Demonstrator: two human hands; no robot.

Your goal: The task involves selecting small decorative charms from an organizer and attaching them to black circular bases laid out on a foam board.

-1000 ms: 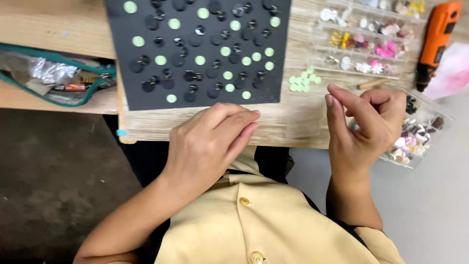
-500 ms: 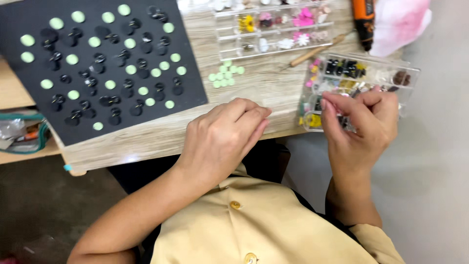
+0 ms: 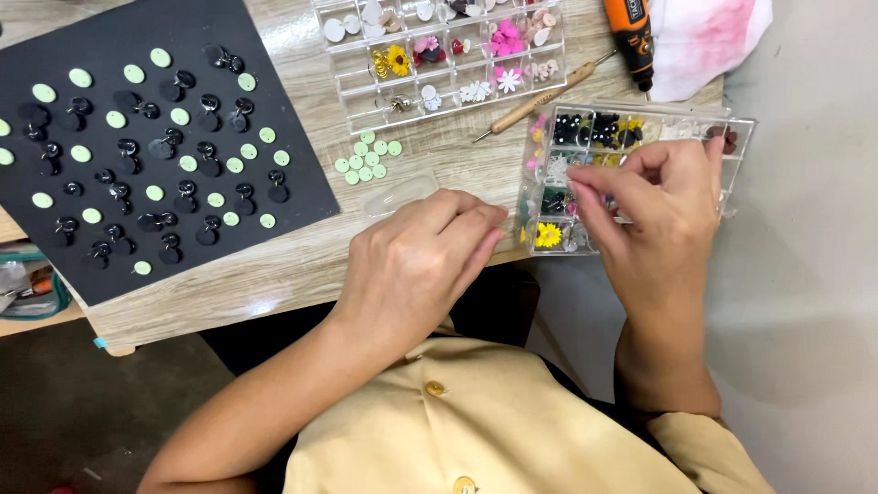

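Note:
My left hand [image 3: 425,265] rests loosely curled on the front edge of the wooden table [image 3: 274,265], its fingertips by a small clear plastic piece [image 3: 401,193]; nothing shows in it. My right hand [image 3: 658,206] hovers over a small clear compartment box [image 3: 732,128] of black, yellow and mixed beads at the table's right corner. Its thumb and forefinger pinch together above the compartments, and anything between them is too small to see. A loose cluster of pale green discs [image 3: 366,160] lies beyond my left hand.
A black mat [image 3: 293,197] with several green discs and black earring pieces covers the left. A larger clear organiser [image 3: 357,91] of flower charms sits at the back, beside a wooden-handled tool [image 3: 540,96], an orange rotary tool [image 3: 629,35] and a pink-stained cloth [image 3: 713,37]. A teal pouch [image 3: 27,291] lies lower left.
My right hand has moved from beside the table edge up over the small bead box. My left hand stays at the table edge. The view has shifted to the right.

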